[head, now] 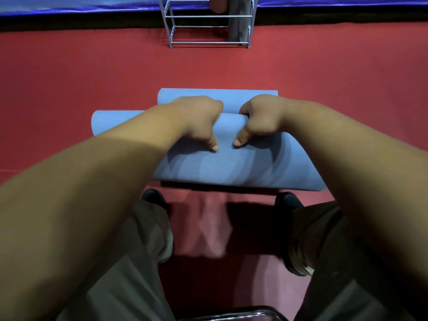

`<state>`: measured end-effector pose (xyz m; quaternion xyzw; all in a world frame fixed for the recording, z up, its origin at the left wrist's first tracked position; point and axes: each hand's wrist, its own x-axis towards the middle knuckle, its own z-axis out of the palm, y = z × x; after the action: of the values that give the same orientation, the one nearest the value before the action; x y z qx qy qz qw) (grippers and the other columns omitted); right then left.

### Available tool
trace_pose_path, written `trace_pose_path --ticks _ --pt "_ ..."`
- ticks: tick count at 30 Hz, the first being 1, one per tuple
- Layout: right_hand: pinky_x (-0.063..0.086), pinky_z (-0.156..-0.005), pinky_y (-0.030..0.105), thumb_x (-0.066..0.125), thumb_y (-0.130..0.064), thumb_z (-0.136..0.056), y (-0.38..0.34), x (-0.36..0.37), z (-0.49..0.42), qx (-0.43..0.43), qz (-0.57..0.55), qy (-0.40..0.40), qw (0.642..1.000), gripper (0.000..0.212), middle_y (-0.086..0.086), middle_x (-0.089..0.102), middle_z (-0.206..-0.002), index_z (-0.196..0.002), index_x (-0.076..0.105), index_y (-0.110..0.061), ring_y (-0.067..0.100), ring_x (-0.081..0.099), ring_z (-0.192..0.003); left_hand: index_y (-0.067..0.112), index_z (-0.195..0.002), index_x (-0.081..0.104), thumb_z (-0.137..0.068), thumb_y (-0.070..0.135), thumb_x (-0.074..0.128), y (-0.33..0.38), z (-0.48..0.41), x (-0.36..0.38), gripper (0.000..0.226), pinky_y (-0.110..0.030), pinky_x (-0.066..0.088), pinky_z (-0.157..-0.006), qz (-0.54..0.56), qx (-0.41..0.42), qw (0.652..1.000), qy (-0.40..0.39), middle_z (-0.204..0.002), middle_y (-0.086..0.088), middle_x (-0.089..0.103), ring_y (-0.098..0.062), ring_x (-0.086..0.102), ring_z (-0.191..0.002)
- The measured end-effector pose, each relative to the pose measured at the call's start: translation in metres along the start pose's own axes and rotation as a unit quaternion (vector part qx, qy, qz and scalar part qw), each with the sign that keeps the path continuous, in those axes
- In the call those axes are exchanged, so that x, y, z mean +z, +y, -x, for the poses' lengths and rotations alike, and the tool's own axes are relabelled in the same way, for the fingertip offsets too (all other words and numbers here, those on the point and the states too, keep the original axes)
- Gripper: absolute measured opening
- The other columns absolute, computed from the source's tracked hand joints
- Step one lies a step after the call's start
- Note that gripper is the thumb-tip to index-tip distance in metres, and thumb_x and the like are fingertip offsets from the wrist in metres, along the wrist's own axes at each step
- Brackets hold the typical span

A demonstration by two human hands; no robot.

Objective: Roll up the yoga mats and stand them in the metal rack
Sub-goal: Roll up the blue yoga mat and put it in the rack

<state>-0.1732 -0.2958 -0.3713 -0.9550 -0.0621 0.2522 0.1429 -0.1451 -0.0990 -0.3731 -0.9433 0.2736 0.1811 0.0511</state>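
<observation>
From the head camera: left hand [196,119] and right hand [264,117] each have a closed grip on the blue mat [231,163], fingers curled over the roll. It lies on the red floor [69,77], with the rack [208,42] at twelve o'clock. The roll looks skewed, so uneven pressure could make it telescope.

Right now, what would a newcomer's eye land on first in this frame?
First, the blue yoga mat at centre on the red floor, with the left hand and right hand gripping its roll side by side, fingers curled over the top. Beyond it, at top centre, the metal rack holds a grey rolled mat standing upright.
</observation>
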Motion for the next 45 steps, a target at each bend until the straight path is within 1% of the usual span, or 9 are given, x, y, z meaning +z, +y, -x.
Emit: trace_pose_path --ticks 7,11,16,21,25,30,35,40,45 --pt "0.050 -0.094 0.038 0.099 -0.055 -0.063 0.001 0.008 -0.002 -0.024 0.017 -0.023 0.999 0.097 -0.004 0.060 -0.124 -0.140 0.049 -0.023 0.023 0.058 -0.110 0.022 -0.110 0.063 -0.064 0.065 0.093 -0.011 -0.007 -0.002 0.070 -0.041 0.057 -0.087 0.057 0.004 0.996 -0.067 -0.108 0.000 0.070 -0.026 0.066 -0.097" --pt "0.047 -0.081 0.036 0.099 -0.058 -0.061 0.000 0.009 -0.007 -0.031 0.039 -0.004 0.999 0.078 -0.003 0.064 -0.112 -0.117 0.056 -0.024 0.025 0.060 -0.101 0.026 -0.113 0.062 -0.059 0.071 0.092 -0.013 -0.009 0.000 0.076 -0.043 0.056 -0.093 0.055 0.006 0.995 -0.088 -0.110 0.005 0.069 -0.024 0.066 -0.099" --pt "0.044 -0.074 0.035 0.096 -0.058 -0.066 -0.001 0.007 -0.009 -0.027 0.031 0.013 0.999 0.055 -0.006 0.063 -0.092 -0.090 0.058 -0.028 0.025 0.061 -0.094 0.024 -0.113 0.052 -0.058 0.069 0.094 -0.012 -0.011 -0.001 0.082 -0.041 0.053 -0.085 0.023 0.004 0.999 -0.042 -0.113 0.000 0.064 -0.028 0.060 -0.097" --pt "0.051 -0.080 0.036 0.094 -0.061 -0.066 -0.003 0.009 -0.012 -0.017 0.014 0.008 1.000 0.052 -0.006 0.069 -0.094 -0.094 0.067 -0.026 0.022 0.065 -0.092 0.023 -0.107 0.043 -0.051 0.070 0.097 -0.006 -0.008 0.002 0.092 -0.041 0.047 -0.073 -0.012 -0.010 1.000 -0.021 -0.096 0.003 0.051 -0.030 0.057 -0.092" --pt "0.050 -0.084 0.037 0.092 -0.057 -0.071 -0.004 0.011 -0.012 -0.016 0.024 -0.007 1.000 0.053 -0.002 0.068 -0.105 -0.104 0.063 -0.027 0.025 0.063 -0.100 0.014 -0.108 0.054 -0.061 0.058 0.098 -0.009 -0.010 0.008 0.078 -0.043 0.054 -0.083 0.043 0.009 0.999 -0.024 -0.100 -0.004 0.063 -0.032 0.060 -0.095" --pt "0.051 -0.095 0.040 0.098 -0.061 -0.061 -0.006 0.016 -0.011 -0.019 0.043 -0.015 0.999 0.097 -0.004 0.057 -0.117 -0.136 0.049 -0.023 0.025 0.057 -0.107 0.025 -0.107 0.065 -0.064 0.054 0.096 -0.017 -0.010 0.006 0.061 -0.041 0.058 -0.090 0.093 0.012 0.994 -0.063 -0.104 0.005 0.071 -0.023 0.067 -0.095" --pt "0.049 -0.087 0.036 0.096 -0.052 -0.069 -0.009 0.019 -0.012 -0.038 0.045 -0.015 0.998 0.078 -0.002 0.061 -0.115 -0.131 0.056 -0.026 0.025 0.058 -0.104 0.030 -0.116 0.058 -0.065 0.058 0.095 -0.017 -0.011 0.006 0.069 -0.043 0.056 -0.096 0.080 0.010 0.992 -0.098 -0.113 0.008 0.067 -0.023 0.066 -0.103" --pt "0.054 -0.093 0.037 0.094 -0.056 -0.068 -0.007 0.020 -0.015 -0.022 0.028 -0.022 0.999 0.062 -0.004 0.069 -0.111 -0.115 0.064 -0.030 0.025 0.065 -0.102 0.023 -0.131 0.047 -0.056 0.065 0.097 -0.008 -0.012 0.005 0.099 -0.045 0.054 -0.092 0.034 0.034 0.998 -0.049 -0.127 -0.002 0.062 -0.029 0.062 -0.107" --pt "0.055 -0.097 0.038 0.094 -0.060 -0.067 -0.007 0.018 -0.015 -0.017 0.008 -0.031 0.999 0.068 -0.001 0.073 -0.113 -0.119 0.070 -0.023 0.025 0.067 -0.104 0.023 -0.113 0.036 -0.054 0.061 0.101 0.004 -0.008 0.002 0.095 -0.040 0.041 -0.078 -0.049 0.021 0.998 -0.040 -0.109 0.001 0.052 -0.029 0.054 -0.099"
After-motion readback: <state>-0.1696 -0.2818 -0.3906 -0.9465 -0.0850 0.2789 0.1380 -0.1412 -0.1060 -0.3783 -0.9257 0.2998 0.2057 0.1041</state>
